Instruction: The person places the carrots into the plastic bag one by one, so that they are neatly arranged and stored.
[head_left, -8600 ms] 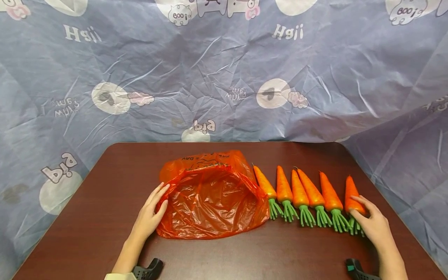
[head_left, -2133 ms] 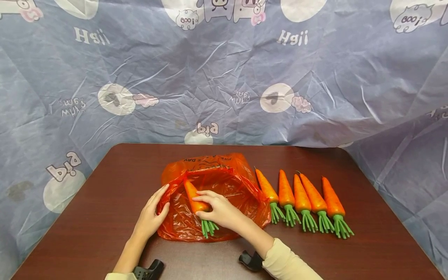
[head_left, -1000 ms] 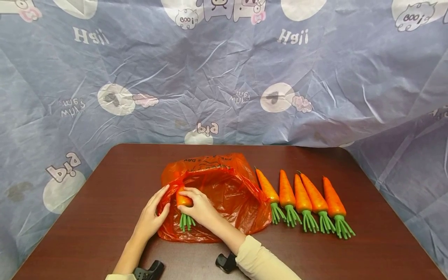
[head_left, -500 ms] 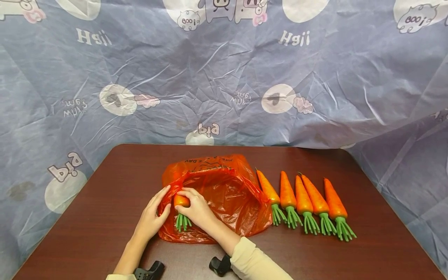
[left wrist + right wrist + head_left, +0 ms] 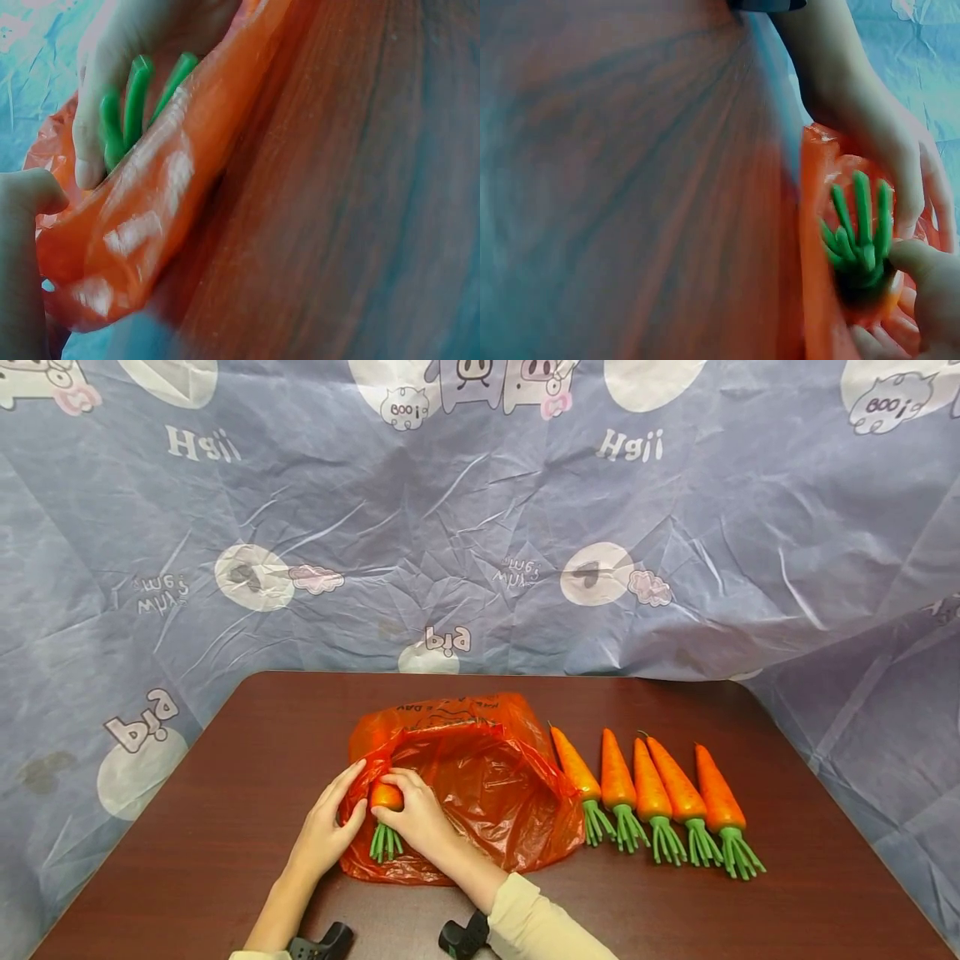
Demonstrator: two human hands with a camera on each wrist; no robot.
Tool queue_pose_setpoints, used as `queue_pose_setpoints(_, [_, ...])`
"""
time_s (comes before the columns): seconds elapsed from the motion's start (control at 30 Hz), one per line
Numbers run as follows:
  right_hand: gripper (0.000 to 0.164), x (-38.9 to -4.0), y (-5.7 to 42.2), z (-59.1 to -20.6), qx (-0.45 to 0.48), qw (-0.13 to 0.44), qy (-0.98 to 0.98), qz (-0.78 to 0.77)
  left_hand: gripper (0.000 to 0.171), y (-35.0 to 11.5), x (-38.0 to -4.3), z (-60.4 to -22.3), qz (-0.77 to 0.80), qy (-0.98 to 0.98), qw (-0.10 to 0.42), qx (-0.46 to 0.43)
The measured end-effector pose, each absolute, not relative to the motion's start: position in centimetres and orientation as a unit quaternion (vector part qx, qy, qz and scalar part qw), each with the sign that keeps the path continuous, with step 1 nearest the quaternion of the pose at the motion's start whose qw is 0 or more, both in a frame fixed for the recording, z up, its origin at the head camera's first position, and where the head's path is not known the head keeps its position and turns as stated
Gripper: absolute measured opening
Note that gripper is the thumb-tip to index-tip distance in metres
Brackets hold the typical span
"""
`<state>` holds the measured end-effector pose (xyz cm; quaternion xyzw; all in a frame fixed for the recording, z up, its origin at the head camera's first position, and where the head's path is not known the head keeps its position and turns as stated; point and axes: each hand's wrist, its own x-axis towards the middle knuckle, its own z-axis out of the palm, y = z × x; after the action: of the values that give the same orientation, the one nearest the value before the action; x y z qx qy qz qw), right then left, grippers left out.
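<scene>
A red plastic bag [image 5: 495, 793] lies on its side with its wide mouth facing me. My left hand [image 5: 326, 827] holds the bag's left edge, thumb inside the mouth and fingers along the outside. My right hand [image 5: 416, 814] reaches into the mouth and grips an orange carrot [image 5: 386, 795] round its thick end. The carrot's tip points away into the bag, hidden by the plastic. Its green stem stubs [image 5: 864, 225] stick out toward me, in the right wrist view beside the left thumb. In the left wrist view the bag's rim partly covers the stubs [image 5: 135, 101].
Several more carrots [image 5: 617, 772] lie in a row to the right of the bag, tips away from me; the leftmost carrot [image 5: 576, 768] is right at the bag's edge. They rest on a dark brown table [image 5: 225, 793]. A printed grey-blue cloth [image 5: 450, 527] hangs behind.
The rightmost carrot was taken from the row by my right hand and carried left into the bag. Over the last second it has shifted left and slightly deeper. My left hand has stayed put.
</scene>
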<state>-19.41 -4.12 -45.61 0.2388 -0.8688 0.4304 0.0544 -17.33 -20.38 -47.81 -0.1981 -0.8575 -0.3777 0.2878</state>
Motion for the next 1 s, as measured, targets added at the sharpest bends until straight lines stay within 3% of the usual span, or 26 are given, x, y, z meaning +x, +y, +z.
queue_pose_setpoints(0.5, [0.051,-18.9,-3.4,-44.8,0.251,-0.005,-0.882,0.399,0.065,-20.3,-17.4,-48.0,-0.380,-0.854,0.293,-0.199])
queue_pose_setpoints(1.0, [0.040,-18.4,-2.7,-43.4,0.270,0.015,-0.880,0.390,0.063,-20.3,-17.4,-48.0,-0.392,-0.856,0.282,-0.185])
